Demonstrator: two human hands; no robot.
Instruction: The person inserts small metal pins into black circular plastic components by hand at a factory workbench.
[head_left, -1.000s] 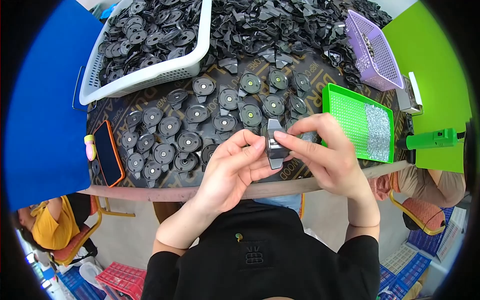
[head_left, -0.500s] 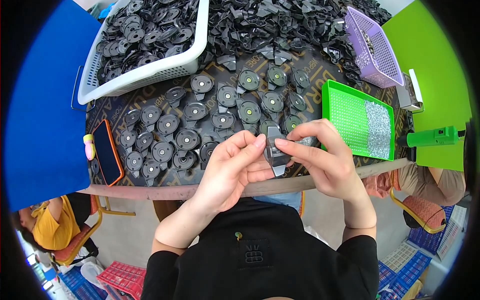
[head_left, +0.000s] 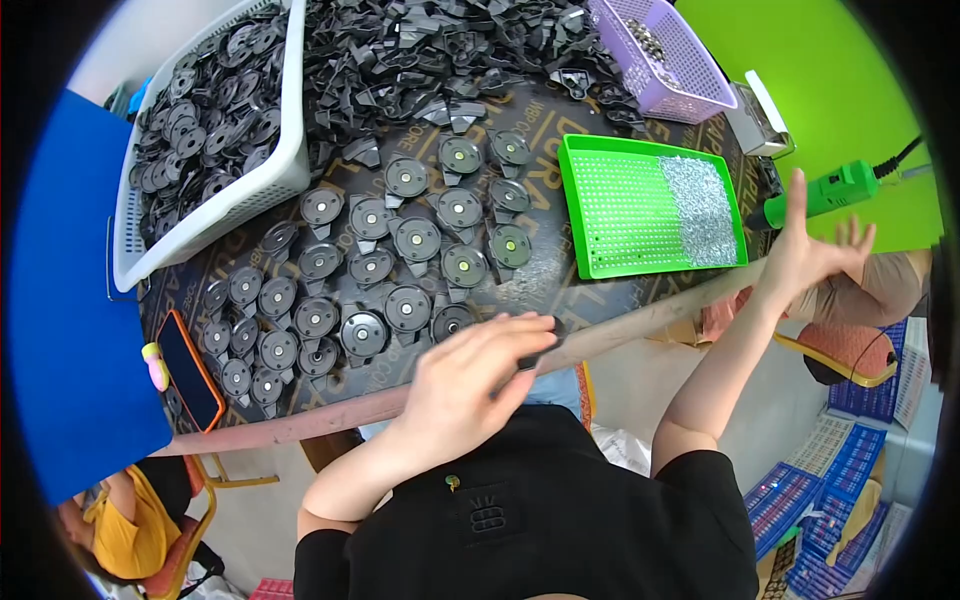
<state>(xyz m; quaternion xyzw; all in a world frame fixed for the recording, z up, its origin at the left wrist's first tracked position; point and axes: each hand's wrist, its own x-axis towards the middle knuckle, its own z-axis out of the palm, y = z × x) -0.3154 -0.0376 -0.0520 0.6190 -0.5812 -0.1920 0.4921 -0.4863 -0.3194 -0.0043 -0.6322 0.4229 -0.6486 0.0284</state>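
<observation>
My left hand is closed round a black plastic part at the table's front edge. Most of that part is hidden behind the fingers. My right hand is stretched out to the right, fingers spread and nothing in them. Just beyond it is a green electric screwdriver with a black tip and a cord. To the left of the right hand lies a green perforated tray, with small silvery screws heaped at its right end. Several round black discs with tabs are spread over the table.
A white basket full of black discs stands at the back left. Loose black plastic pieces are piled along the back. A purple basket holds small metal parts. An orange-edged phone lies at the left. Other people sit nearby.
My right hand has let go of the black part and moved right toward the screwdriver. My left hand keeps the part. The view has turned to the right.
</observation>
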